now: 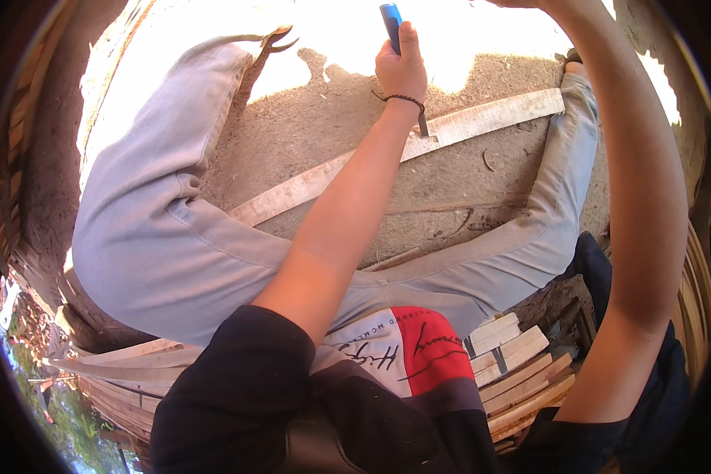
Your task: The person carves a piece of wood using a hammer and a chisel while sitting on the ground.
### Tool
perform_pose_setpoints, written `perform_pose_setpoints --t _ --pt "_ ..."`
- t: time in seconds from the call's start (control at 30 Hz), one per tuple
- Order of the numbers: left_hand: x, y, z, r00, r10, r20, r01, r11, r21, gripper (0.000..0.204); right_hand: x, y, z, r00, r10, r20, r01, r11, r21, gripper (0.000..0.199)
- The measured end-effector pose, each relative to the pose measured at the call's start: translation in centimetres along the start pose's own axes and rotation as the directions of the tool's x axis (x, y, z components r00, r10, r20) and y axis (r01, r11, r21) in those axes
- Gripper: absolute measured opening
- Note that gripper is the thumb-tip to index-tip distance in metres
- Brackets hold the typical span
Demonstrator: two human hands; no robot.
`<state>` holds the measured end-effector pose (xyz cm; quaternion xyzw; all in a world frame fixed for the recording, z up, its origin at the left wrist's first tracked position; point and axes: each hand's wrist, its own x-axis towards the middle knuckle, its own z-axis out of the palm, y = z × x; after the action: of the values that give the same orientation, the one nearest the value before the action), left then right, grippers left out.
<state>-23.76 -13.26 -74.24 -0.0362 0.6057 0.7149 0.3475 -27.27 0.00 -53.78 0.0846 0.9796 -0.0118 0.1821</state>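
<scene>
My left hand [401,71] is closed around the blue handle of a chisel [390,25], its thumb lying up along the grip. The chisel's narrow metal blade comes out below the fist and points down at a small notch [428,140] in a pale wooden strip [502,114]. Bent by the lens, the strip lies slantwise on the ground between my legs. My right arm is raised on the right side, and only a sliver of my right hand [521,3] shows at the upper edge. Its fingers, and anything in them, are cut off from view.
My outstretched legs in grey trousers [142,213] flank the strip; its right end meets my right lower leg. Stacked wooden slats [517,355] lie beside me at the lower right, with more boards [134,367] at the lower left. Bright sunlight washes out the far ground.
</scene>
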Motion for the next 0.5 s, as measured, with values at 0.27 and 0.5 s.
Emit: perform_pose_setpoints --t 0.27,0.5 --pt "1.7 -0.5 -3.0 0.995 0.005 -0.096 0.005 0.995 0.102 0.063 0.8 -1.1 2.9 0.983 -0.090 -0.162 0.115 0.982 0.152 0.021" --pt "0.6 -0.6 -0.7 0.997 -0.057 -0.047 0.057 0.998 0.002 0.054 0.3 0.1 1.0 0.969 0.084 -0.233 -0.055 0.990 0.127 0.018"
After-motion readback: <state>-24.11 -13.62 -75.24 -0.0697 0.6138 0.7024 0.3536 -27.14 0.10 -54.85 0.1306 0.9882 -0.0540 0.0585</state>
